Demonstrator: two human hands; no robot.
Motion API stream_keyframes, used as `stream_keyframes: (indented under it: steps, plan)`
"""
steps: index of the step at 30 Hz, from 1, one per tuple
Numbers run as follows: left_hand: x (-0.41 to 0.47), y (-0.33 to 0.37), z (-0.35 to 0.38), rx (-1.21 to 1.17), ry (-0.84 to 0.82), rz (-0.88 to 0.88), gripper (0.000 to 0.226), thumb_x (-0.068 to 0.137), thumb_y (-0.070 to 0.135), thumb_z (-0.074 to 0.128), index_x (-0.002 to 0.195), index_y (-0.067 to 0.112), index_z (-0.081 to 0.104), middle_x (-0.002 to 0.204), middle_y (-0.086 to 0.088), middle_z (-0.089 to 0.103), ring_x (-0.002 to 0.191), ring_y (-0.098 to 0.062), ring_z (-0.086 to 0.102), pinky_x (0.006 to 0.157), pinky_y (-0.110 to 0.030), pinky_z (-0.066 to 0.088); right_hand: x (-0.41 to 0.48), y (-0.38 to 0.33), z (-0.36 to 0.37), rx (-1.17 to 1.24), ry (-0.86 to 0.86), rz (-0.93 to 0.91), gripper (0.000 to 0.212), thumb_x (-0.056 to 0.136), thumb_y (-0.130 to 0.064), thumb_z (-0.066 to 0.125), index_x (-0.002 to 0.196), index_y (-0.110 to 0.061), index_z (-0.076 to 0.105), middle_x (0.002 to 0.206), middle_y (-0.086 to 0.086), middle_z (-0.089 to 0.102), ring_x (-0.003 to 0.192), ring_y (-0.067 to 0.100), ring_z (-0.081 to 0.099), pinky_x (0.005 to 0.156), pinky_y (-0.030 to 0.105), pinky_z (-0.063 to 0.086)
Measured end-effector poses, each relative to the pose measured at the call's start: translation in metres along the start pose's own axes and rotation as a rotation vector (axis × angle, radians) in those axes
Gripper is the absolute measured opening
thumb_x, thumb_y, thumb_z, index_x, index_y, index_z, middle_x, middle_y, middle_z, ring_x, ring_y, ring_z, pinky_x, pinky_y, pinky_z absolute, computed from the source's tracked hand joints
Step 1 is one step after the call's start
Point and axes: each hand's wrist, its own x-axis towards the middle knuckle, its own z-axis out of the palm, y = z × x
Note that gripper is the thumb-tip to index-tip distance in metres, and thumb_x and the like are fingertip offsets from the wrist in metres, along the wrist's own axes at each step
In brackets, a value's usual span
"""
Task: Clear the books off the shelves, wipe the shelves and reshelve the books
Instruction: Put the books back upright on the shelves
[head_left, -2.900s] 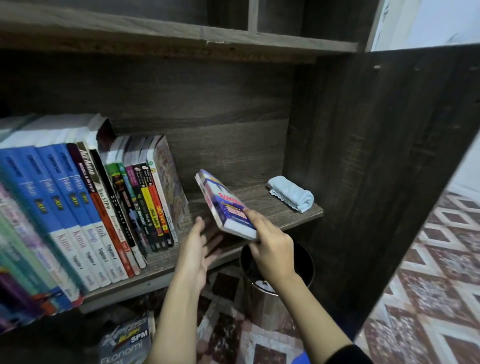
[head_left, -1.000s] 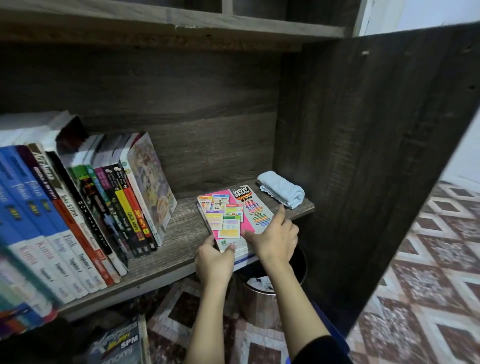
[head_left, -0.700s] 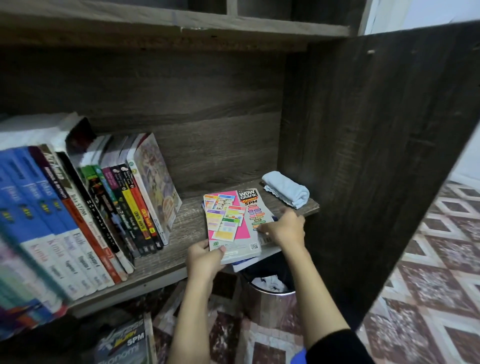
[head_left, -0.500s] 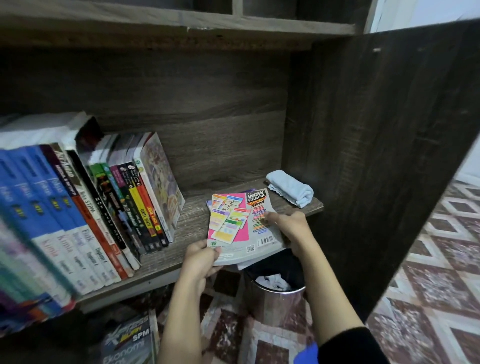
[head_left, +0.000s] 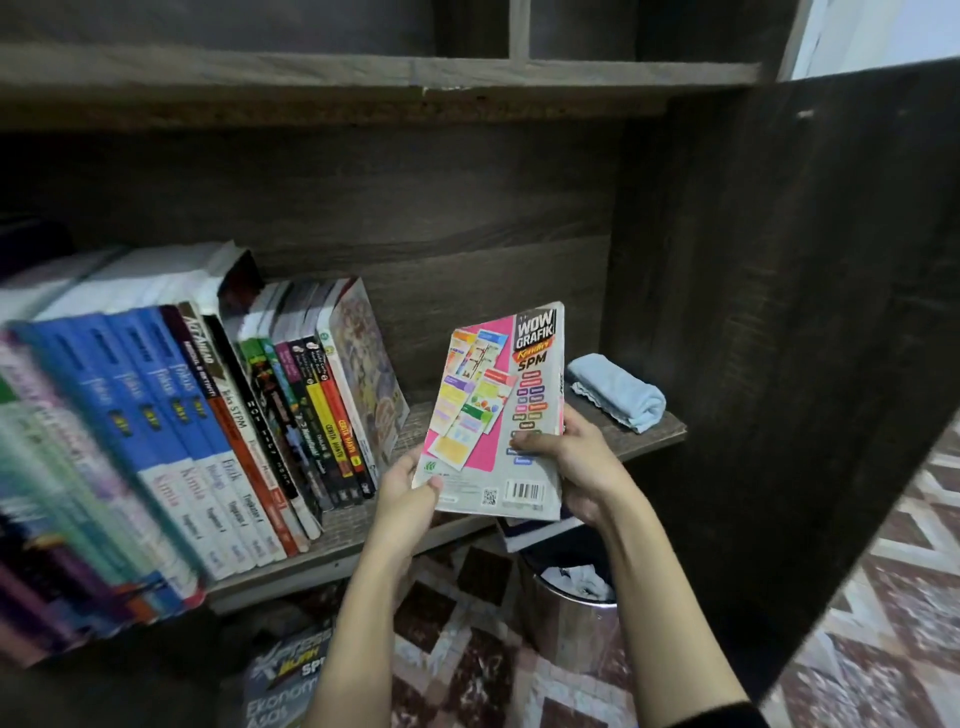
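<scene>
Wood-grain shelf (head_left: 649, 441), one board in use.
Books (head_left: 208, 415): one leaning row from the left end to mid-board, more than a dozen, the left spines too blurred to count.
Bin (head_left: 566, 618): one, metal, on the floor below the right end.
Paperback (head_left: 498, 410): one, raised above the front edge, between row and cloth, back cover facing out. Judged light, bendy and glossy, so liable to slip. Best held at the lower corners or along the spine.
Floor book (head_left: 291, 675): one, under the board.
Cloth (head_left: 615, 392): one, blue, rolled, at the right end.
Left hand (head_left: 405, 493): pinches the lower left corner.
Right hand (head_left: 582, 467): grasps the lower right edge, thumb on the cover.
</scene>
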Motion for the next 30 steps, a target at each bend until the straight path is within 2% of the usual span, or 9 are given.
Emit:
stream_keyframes:
  steps: [4,9,11,13,16,18,21,24,30]
  plan:
    - [0.001,0.024,-0.01,0.122,0.191,0.23,0.057,0.092,-0.005,0.049,0.144,0.013,0.036,0.141,-0.002,0.048,0.124,-0.013,0.048,0.097,-0.019,0.035,0.007,0.011,0.024,-0.103,0.137,-0.18,0.034,0.087,0.01,0.055,0.096,-0.023,0.061,0.104,0.006,0.071,0.095,0.023,0.069,0.084,0.042,0.056]
    - [-0.012,0.058,-0.028,0.313,0.489,0.63,0.036,0.092,0.004,0.05,0.121,0.022,0.059,0.118,0.012,0.056,0.102,-0.024,0.061,0.092,-0.042,0.051,0.023,0.036,0.052,-0.271,0.297,-0.385,0.034,0.09,0.003,0.056,0.12,-0.012,0.06,0.11,0.001,0.066,0.105,0.018,0.062,0.092,0.026,0.05]
    - [-0.016,0.067,-0.037,0.374,0.609,0.802,0.031,0.092,0.002,0.049,0.117,0.015,0.062,0.112,0.011,0.056,0.102,-0.014,0.057,0.098,-0.022,0.043,0.027,0.046,0.064,-0.3,0.321,-0.42,0.041,0.091,0.0,0.056,0.131,-0.011,0.055,0.113,-0.002,0.064,0.105,0.013,0.058,0.084,0.006,0.044]
    - [-0.016,0.073,-0.045,0.43,0.701,0.902,0.029,0.091,0.002,0.048,0.116,0.009,0.063,0.114,0.003,0.06,0.108,-0.009,0.05,0.097,-0.004,0.026,0.031,0.057,0.075,-0.356,0.328,-0.447,0.045,0.092,-0.003,0.055,0.136,-0.014,0.052,0.114,-0.004,0.063,0.104,0.011,0.057,0.083,0.004,0.041]
    - [-0.015,0.072,-0.058,0.509,0.735,0.966,0.035,0.093,0.014,0.042,0.123,0.01,0.059,0.125,-0.003,0.059,0.125,-0.016,0.044,0.108,-0.017,0.023,0.036,0.075,0.093,-0.398,0.328,-0.525,0.048,0.091,-0.003,0.057,0.136,-0.018,0.053,0.118,0.005,0.067,0.105,0.015,0.058,0.095,0.027,0.045]
    - [-0.01,0.069,-0.062,0.581,0.7,0.966,0.042,0.094,0.024,0.038,0.132,0.013,0.053,0.135,-0.001,0.052,0.135,-0.012,0.031,0.114,-0.024,0.017,0.039,0.085,0.106,-0.409,0.291,-0.585,0.055,0.09,-0.001,0.056,0.139,-0.025,0.049,0.121,0.005,0.066,0.108,0.014,0.053,0.094,0.025,0.042]
    - [0.0,0.066,-0.06,0.696,0.603,0.931,0.053,0.095,0.039,0.031,0.145,0.021,0.034,0.15,0.01,0.032,0.144,-0.009,0.009,0.117,-0.036,0.003,0.046,0.097,0.116,-0.45,0.179,-0.669,0.068,0.081,0.004,0.051,0.137,-0.033,0.042,0.125,-0.039,0.049,0.114,-0.013,0.051,0.092,0.001,0.034]
    - [0.009,0.063,-0.061,0.685,0.528,0.914,0.056,0.095,0.047,0.024,0.147,0.029,0.015,0.153,0.016,0.016,0.144,-0.001,-0.005,0.116,-0.026,-0.009,0.056,0.109,0.119,-0.475,0.077,-0.638,0.071,0.079,0.01,0.05,0.139,-0.027,0.036,0.111,-0.059,0.037,0.11,-0.026,0.045,0.09,-0.004,0.03]
    - [0.025,0.059,-0.069,0.715,0.593,0.96,0.05,0.098,0.036,0.031,0.144,0.019,0.035,0.15,0.008,0.029,0.142,0.0,0.002,0.114,-0.017,-0.009,0.07,0.1,0.112,-0.468,-0.031,-0.559,0.073,0.087,0.007,0.054,0.133,-0.045,0.034,0.123,-0.024,0.053,0.111,-0.012,0.051,0.095,0.001,0.034]
